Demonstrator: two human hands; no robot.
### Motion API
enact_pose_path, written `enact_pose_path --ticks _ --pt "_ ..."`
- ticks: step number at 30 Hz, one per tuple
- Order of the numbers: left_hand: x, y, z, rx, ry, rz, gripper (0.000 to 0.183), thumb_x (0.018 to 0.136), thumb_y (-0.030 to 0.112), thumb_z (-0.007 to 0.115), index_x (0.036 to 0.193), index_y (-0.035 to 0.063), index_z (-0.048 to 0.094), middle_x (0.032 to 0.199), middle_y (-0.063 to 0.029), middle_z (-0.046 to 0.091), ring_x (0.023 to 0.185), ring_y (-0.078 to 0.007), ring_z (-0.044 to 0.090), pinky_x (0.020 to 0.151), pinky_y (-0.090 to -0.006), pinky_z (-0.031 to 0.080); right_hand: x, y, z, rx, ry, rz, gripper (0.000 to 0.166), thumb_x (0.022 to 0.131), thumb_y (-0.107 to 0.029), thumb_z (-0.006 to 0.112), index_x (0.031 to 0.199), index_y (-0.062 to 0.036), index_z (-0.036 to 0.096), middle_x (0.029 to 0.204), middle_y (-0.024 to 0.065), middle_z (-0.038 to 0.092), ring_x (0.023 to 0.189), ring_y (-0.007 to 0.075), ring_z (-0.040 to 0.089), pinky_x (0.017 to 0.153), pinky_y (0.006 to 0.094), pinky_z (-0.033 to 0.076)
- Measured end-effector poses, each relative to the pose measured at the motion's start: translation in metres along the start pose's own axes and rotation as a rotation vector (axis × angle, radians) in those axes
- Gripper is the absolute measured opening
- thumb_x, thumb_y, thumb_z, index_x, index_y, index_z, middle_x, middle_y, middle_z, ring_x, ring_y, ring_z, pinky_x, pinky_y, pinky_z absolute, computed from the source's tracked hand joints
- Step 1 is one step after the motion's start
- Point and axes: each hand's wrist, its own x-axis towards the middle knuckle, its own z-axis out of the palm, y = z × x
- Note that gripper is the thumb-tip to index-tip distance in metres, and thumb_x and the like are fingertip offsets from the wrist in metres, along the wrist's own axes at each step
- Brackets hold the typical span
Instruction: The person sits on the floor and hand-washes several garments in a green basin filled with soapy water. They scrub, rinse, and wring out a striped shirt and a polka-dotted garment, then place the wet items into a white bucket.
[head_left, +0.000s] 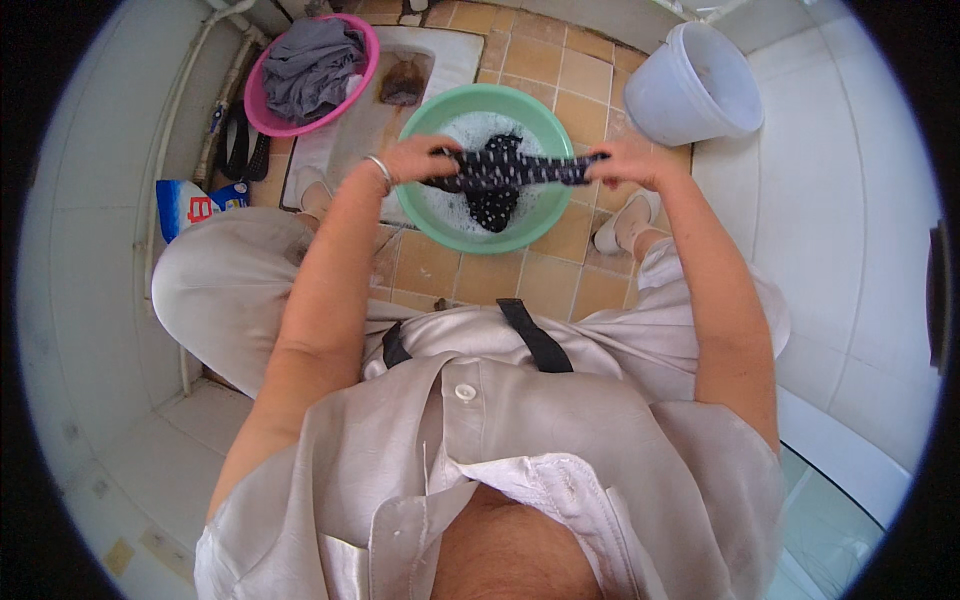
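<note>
A black cloth with white spots (517, 169) is stretched sideways above a green plastic basin (480, 244). My left hand (421, 159), with a bracelet at the wrist, grips its left end. Its right end is in my right hand (628, 163), just past the basin's right rim. The middle of the cloth hangs down into sudsy water (459, 210) in the basin; its lower part lies among the foam. The basin stands on the tiled floor between my feet, at the edge of the squat toilet.
A pink basin (256, 112) with grey cloth (307, 67) rests over the squat toilet (457, 49) at upper left. Dark shoes (247, 146) and a blue-and-white packet (180, 206) lie by the left wall pipes. A white plastic bucket (667, 97) stands at upper right against the wall.
</note>
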Motion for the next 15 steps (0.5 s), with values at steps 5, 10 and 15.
enact_pose_path --ticks 5,10,15 --pt "0.003 -0.015 0.086 0.659 -0.298 -0.018 0.059 0.079 0.039 0.066 0.129 0.0105 0.049 0.117 -0.0183 0.06 0.107 -0.0331 0.058 0.089 -0.0415 0.047 0.007 0.039 0.026 -0.399 0.059 -0.141 0.032 0.069 -0.018 0.077 0.097 -0.0071 0.066 0.086 0.0038 0.068 0.082 0.017 0.063 0.077 0.0333 0.049" --pt "0.01 -0.021 0.103 0.559 -0.036 -0.033 0.046 0.086 0.035 0.058 0.125 0.0115 0.05 0.1 -0.0192 0.065 0.089 -0.0376 0.064 0.078 -0.0442 0.05 0.015 0.044 0.012 0.091 0.268 -0.016 0.034 0.077 -0.033 0.073 0.094 -0.0039 0.068 0.084 0.0056 0.067 0.08 0.016 0.06 0.076 0.0326 0.047" --pt "0.029 -0.019 0.076 -0.571 0.091 -0.299 0.042 0.091 0.036 0.056 0.117 0.0029 0.055 0.098 -0.0113 0.067 0.086 -0.024 0.066 0.078 -0.0369 0.052 0.059 0.062 0.028 0.211 0.506 0.076 0.046 0.085 -0.045 0.063 0.097 -0.001 0.068 0.087 0.0109 0.067 0.085 0.0196 0.062 0.075 0.0357 0.047"
